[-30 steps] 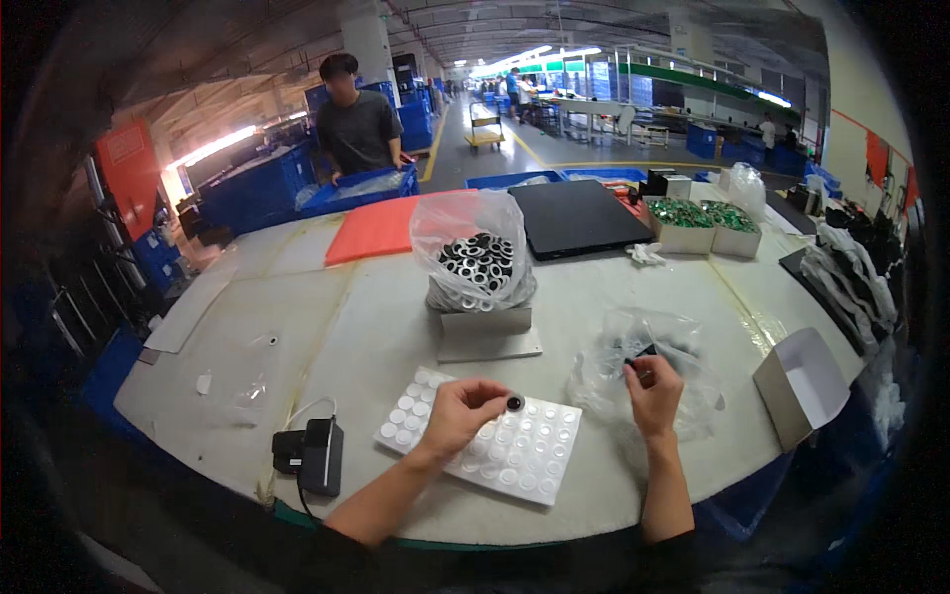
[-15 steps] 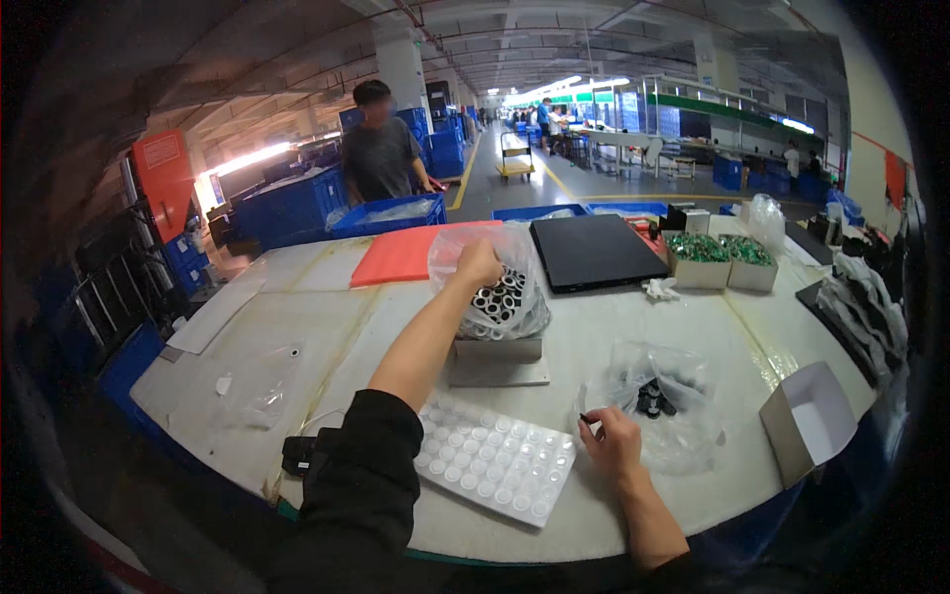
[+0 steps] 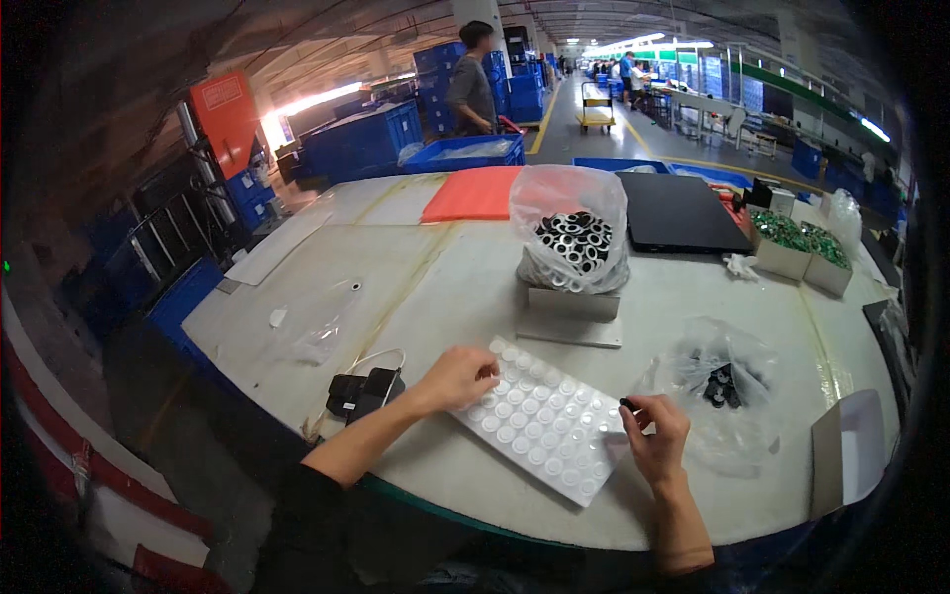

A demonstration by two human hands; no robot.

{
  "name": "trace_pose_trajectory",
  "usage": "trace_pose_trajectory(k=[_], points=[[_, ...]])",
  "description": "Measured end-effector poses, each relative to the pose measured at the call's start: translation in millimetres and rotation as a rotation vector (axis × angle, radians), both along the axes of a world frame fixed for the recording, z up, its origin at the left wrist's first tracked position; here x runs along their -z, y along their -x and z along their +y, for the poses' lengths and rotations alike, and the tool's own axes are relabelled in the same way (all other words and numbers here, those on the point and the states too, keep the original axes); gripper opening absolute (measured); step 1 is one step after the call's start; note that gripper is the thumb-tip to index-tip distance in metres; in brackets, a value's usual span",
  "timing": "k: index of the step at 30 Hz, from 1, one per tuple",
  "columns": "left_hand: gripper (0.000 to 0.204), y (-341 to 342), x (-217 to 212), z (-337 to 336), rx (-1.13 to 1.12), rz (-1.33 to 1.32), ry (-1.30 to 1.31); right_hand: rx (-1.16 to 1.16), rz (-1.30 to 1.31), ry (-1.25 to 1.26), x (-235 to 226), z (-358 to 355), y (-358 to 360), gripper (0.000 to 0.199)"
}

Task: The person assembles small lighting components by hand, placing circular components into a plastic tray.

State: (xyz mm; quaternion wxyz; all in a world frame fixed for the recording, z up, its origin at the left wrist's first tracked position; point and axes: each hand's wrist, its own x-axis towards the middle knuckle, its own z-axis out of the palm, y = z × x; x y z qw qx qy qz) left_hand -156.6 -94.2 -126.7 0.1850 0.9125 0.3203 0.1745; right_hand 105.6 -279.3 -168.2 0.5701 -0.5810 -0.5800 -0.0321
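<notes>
A white tray (image 3: 532, 426) with rows of round white pieces lies at an angle in front of me. My left hand (image 3: 460, 379) is over its left edge, fingers pinched; what they hold, if anything, is hidden. By the tray's right side, my right hand (image 3: 655, 431) pinches a small black part (image 3: 627, 404) between thumb and forefinger. Beyond the tray, an open clear bag of black-and-silver rings (image 3: 574, 243) rests on a metal stand (image 3: 571, 317). Right of my right hand lies a clear bag (image 3: 732, 436) with black parts (image 3: 723, 384) in it.
A black device with a cable (image 3: 364, 393) sits by my left forearm. Further off are a red foam sheet (image 3: 470, 195), a black flat case (image 3: 683, 213) and boxes of green circuit boards (image 3: 782, 233). An open white box (image 3: 849, 455) stands right. Someone (image 3: 473, 84) is beyond the table.
My left hand has come back from the ring bag to the tray's left edge. My right hand still pinches the black part. The view has shifted left, and the person beyond has turned sideways.
</notes>
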Motion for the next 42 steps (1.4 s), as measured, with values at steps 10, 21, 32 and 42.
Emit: trace_pose_trajectory(k=[10,21,32,42], points=[[0.013,4,31,8,0.171,0.318,-0.446,-0.030,0.084,0.065,11,-1,3,0.013],[0.007,4,1,-5,-0.311,-0.270,0.528,-0.246,0.464,0.190,33,5,-3,0.015],[0.016,-87,17,-83,0.107,-0.702,0.679,-0.353,0.845,0.384,7,-4,8,0.023],[0.010,-116,45,-97,0.142,-0.741,0.711,-0.467,1.039,0.324,14,-4,9,0.024]])
